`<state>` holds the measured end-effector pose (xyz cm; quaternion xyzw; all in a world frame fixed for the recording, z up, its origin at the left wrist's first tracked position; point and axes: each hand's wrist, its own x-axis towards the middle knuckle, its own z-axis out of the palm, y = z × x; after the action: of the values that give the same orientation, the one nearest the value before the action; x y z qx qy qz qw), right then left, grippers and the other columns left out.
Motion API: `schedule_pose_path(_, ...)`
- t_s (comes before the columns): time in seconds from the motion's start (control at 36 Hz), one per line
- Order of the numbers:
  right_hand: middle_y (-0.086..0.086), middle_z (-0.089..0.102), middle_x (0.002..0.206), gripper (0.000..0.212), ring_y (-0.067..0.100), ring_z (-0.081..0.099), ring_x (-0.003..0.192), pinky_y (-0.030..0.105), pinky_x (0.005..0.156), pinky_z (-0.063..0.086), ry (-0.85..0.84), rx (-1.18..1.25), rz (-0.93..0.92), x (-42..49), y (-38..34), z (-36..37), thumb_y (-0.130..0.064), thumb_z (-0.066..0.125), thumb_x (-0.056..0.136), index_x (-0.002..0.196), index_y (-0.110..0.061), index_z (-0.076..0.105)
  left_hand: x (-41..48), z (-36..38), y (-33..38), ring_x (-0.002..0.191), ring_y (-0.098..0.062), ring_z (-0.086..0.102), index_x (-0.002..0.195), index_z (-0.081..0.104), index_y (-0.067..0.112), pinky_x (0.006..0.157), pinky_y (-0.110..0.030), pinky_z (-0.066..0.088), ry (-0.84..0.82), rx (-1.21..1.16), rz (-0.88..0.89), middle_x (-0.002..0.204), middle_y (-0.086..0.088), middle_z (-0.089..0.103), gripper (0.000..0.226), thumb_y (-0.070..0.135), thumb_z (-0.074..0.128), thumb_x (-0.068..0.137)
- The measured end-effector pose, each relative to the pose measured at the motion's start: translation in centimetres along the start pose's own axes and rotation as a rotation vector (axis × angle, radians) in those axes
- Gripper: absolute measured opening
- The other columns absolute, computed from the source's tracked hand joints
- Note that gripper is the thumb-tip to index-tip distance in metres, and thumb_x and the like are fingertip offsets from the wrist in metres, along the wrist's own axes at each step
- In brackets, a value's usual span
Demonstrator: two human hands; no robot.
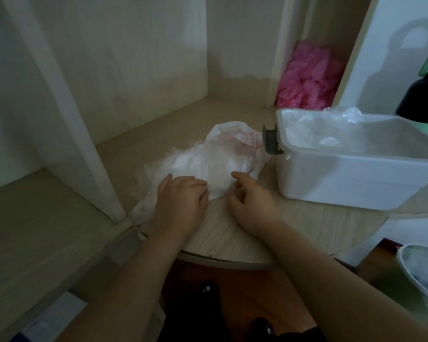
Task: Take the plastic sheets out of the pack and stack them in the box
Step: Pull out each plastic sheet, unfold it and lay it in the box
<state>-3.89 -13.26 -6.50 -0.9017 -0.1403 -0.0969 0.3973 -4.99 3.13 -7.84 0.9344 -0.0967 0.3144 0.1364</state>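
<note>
Both forearms bare, reaching forward and converging. Left hand (181, 197) palm down, fingers bent at the knuckles, thumb out to the side. Right hand (251, 197) just beside it, not touching, fingers curled, index forward. Grip on either: can't tell.

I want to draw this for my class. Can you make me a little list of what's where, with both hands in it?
place: round wooden table
pack: crumpled clear bag with red print, just left of the box
plastic sheets: white pile spreading from the pack toward the hands
box: white plastic, open on top, grey latch, crumpled plastic already inside
left hand: rests on the pile
right hand: fingers bent at the pile's edge; a pinch is unclear
behind the box: pink plastic bundle
</note>
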Motion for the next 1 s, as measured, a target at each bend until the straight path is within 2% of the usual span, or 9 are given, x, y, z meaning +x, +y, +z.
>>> schedule_pose_path(0.14,0.001,0.048,0.129,0.061,0.012,0.049,0.115,0.029,0.092,0.046,0.068,0.134,-0.014,-0.4,-0.3,-0.1,-0.039,0.066,0.084,0.134,-0.015,0.039,-0.1,0.2,0.3,0.106,-0.015,0.054,0.087,0.075,0.018,0.105,-0.043,0.025,0.169,-0.044,0.229,0.098,0.004,0.072,0.027,0.025,0.049,0.086)
schedule_pose_path(0.19,-0.010,0.056,0.103,0.042,0.002,0.053,0.091,0.016,0.074,0.044,0.098,0.153,-0.011,-0.5,-0.3,-0.2,-0.038,0.067,0.083,0.113,-0.016,0.049,-0.2,0.3,0.2,0.109,-0.015,0.051,0.087,0.075,0.017,0.105,-0.044,0.026,0.203,-0.068,0.270,0.100,0.002,0.071,0.024,0.022,0.051,0.087)
schedule_pose_path(0.28,-0.013,0.051,0.068,0.016,-0.001,0.048,0.062,0.020,0.058,0.035,0.144,0.100,-0.028,-0.4,0.2,-0.4,-0.028,0.061,0.090,0.081,-0.017,0.055,-0.1,0.1,0.2,0.115,-0.018,0.051,0.098,0.072,0.017,0.107,-0.048,0.033,0.169,-0.119,0.270,0.112,-0.003,0.066,0.017,0.019,0.060,0.087)
schedule_pose_path(0.44,-0.012,0.055,0.072,0.010,-0.001,0.052,0.067,0.010,0.061,0.040,0.153,0.188,0.028,-0.5,0.1,-0.6,-0.024,0.055,0.094,0.085,-0.019,0.055,0.3,-1.3,1.1,0.137,-0.019,0.029,0.148,0.022,0.021,0.106,-0.033,0.032,-0.002,-0.346,-0.243,0.152,-0.005,0.025,0.086,0.044,0.070,0.079)
schedule_pose_path(0.53,-0.005,0.060,0.076,0.018,0.007,0.057,0.071,0.022,0.067,0.046,0.141,0.256,0.096,-0.4,0.0,-0.9,-0.028,0.051,0.096,0.084,-0.017,0.058,0.4,-1.7,1.2,0.119,-0.006,0.045,0.149,0.025,0.021,0.096,-0.027,0.040,-0.008,-0.495,-0.387,0.138,0.007,0.043,0.083,0.044,0.069,0.082)
schedule_pose_path(0.64,-0.003,0.056,0.068,0.028,0.009,0.053,0.065,0.024,0.063,0.043,0.135,0.269,0.109,-0.4,-0.2,-1.0,-0.031,0.049,0.096,0.075,-0.015,0.057,0.3,-1.8,0.9,0.099,-0.002,0.055,0.121,0.063,0.014,0.086,-0.022,0.043,0.095,-0.412,-0.248,0.108,0.011,0.062,0.035,0.032,0.061,0.091)
schedule_pose_path(0.75,0.000,0.056,0.069,0.027,0.011,0.053,0.065,0.026,0.064,0.043,0.108,0.220,0.106,-0.4,-0.2,-1.0,-0.031,0.050,0.096,0.080,-0.011,0.058,0.1,-1.8,0.6,0.082,0.010,0.052,0.094,0.069,0.011,0.073,-0.007,0.038,0.214,-0.440,-0.179,0.083,0.022,0.054,0.014,0.022,0.062,0.091)
schedule_pose_path(0.92,-0.007,0.054,0.073,0.018,0.005,0.052,0.067,0.022,0.060,0.040,0.131,0.187,0.152,-0.4,-0.3,-1.0,-0.030,0.053,0.094,0.080,-0.020,0.048,0.0,-1.7,0.7,0.074,-0.007,0.052,0.085,0.066,0.013,0.068,-0.031,0.044,0.239,-0.321,-0.010,0.078,0.010,0.058,0.025,0.032,0.051,0.092)
schedule_pose_path(1.0,-0.011,0.057,0.103,0.032,0.009,0.058,0.096,0.026,0.081,0.046,0.183,0.270,0.128,-0.5,-0.3,-0.8,-0.028,0.059,0.091,0.119,-0.018,0.049,-0.1,-1.4,0.3,0.067,-0.015,0.056,0.086,0.069,0.013,0.067,-0.037,0.045,0.214,-0.223,0.039,0.071,0.004,0.062,0.028,0.028,0.048,0.096)
